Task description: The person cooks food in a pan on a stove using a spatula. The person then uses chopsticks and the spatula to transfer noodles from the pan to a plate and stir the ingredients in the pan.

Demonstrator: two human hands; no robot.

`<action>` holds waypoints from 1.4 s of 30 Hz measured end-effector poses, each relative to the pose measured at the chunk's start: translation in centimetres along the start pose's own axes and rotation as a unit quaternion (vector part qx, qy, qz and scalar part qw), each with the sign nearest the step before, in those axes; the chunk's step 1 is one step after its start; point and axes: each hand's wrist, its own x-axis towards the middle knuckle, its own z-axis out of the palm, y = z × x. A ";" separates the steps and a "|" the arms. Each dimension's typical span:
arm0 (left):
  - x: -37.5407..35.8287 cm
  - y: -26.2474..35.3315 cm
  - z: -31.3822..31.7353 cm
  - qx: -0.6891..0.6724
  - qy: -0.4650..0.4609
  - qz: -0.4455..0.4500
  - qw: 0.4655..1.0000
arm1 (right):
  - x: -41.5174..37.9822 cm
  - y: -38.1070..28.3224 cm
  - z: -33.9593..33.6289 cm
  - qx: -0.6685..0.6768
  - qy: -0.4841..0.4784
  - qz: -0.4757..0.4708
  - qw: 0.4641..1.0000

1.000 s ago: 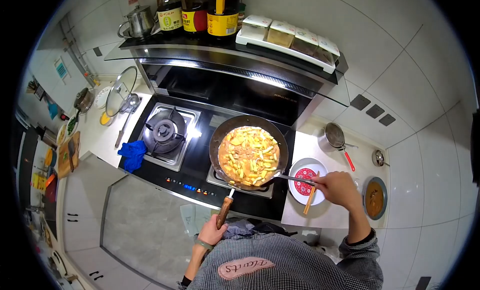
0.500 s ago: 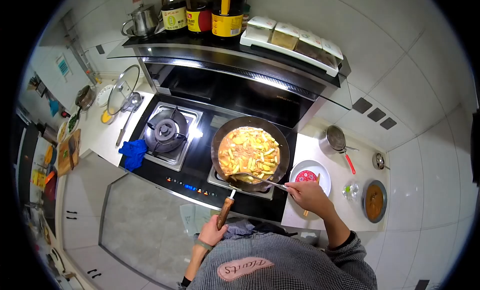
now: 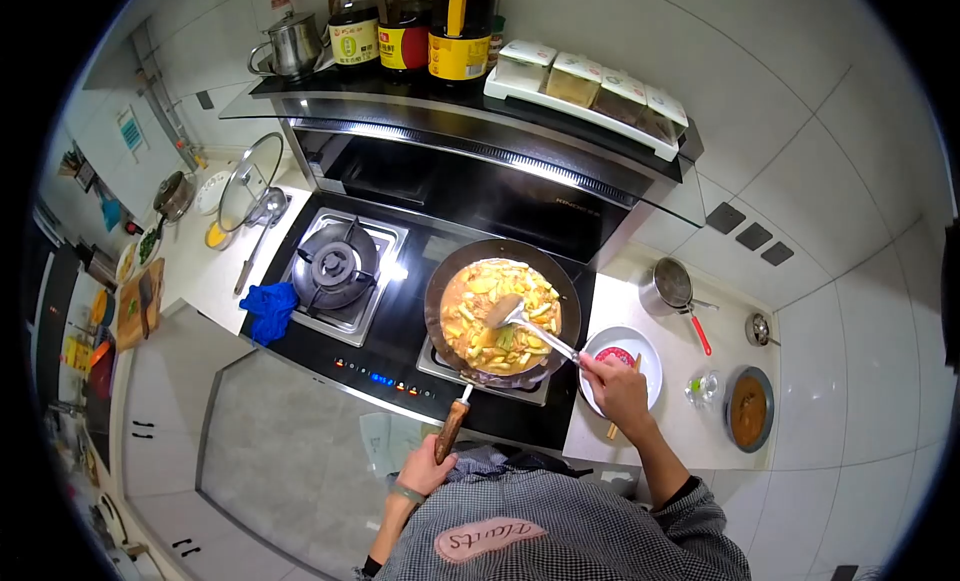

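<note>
My left hand (image 3: 425, 468) is closed round the wooden handle of a dark wok (image 3: 569, 316) on the right burner. Pale and yellow pieces of food (image 3: 482, 293) lie in an orange-brown sauce inside the wok. In my right hand (image 3: 617, 389) is the handle of a metal spatula (image 3: 543, 335). Its blade rests over the middle of the food, with some sauce on it. Below my right hand's fingers stands a white bowl (image 3: 651, 353) with a red patterned piece inside and chopsticks (image 3: 612, 431) across it.
Left of the wok is an unused burner (image 3: 337, 266) with a blue cloth (image 3: 268, 312) beside it. A glass lid (image 3: 250, 181) and a ladle (image 3: 268, 209) are at the far left. On the right counter sit a small saucepan (image 3: 667, 289) and a bowl of brown sauce (image 3: 748, 409). Sauce bottles (image 3: 460, 56) line the shelf.
The spatula's blade has come up from the wok's near edge to the middle of the food. My right hand has shifted slightly right. My left hand stays on the handle.
</note>
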 end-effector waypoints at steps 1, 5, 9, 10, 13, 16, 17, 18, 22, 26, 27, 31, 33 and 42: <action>0.0 -0.1 0.1 -0.005 0.002 0.003 1.000 | -0.1 0.5 0.3 -0.016 0.008 0.026 0.999; -0.1 0.6 -0.5 0.005 0.000 0.009 1.000 | -1.0 -0.8 -2.1 0.049 0.000 0.068 0.996; -0.1 0.7 -0.4 -0.008 -0.007 -0.011 1.000 | -2.8 -0.5 -0.6 0.080 -0.023 0.098 0.992; -0.1 0.5 -0.2 -0.008 -0.008 -0.012 1.000 | -3.2 -0.4 -0.2 0.080 -0.022 0.102 0.991; 0.0 0.2 -0.3 0.007 -0.006 0.006 1.000 | -3.0 -0.7 -0.5 0.097 0.003 0.114 0.989; -0.1 0.8 -0.6 -0.003 -0.016 -0.009 1.000 | -2.7 -1.3 -1.1 0.139 0.031 0.109 0.984; 0.0 0.8 -0.5 0.000 -0.020 -0.006 1.000 | -2.2 -1.2 -0.2 0.149 0.038 0.107 0.982; 0.0 0.5 -0.3 -0.006 -0.020 -0.012 1.000 | -1.6 -0.9 1.4 0.150 0.040 0.113 0.982; 0.2 -0.2 0.1 -0.010 -0.010 -0.017 1.000 | 0.1 -1.6 5.3 0.213 0.060 0.100 0.970; -0.1 0.2 -0.2 0.026 0.002 0.002 1.000 | -0.6 -0.6 6.6 0.184 0.095 0.122 0.971; -0.1 0.2 -0.2 0.016 0.004 0.004 1.000 | -0.8 -0.2 6.9 0.185 0.107 0.136 0.967; -0.3 0.1 0.1 0.003 0.015 0.008 1.000 | -1.8 1.4 8.1 0.197 0.113 0.160 0.961; -0.5 1.1 -0.5 0.010 0.012 -0.002 1.000 | -3.0 1.1 8.0 0.202 0.120 0.134 0.963; -0.2 0.8 -0.2 0.007 -0.008 -0.011 1.000 | -7.8 -0.3 7.8 0.380 -0.027 0.212 0.900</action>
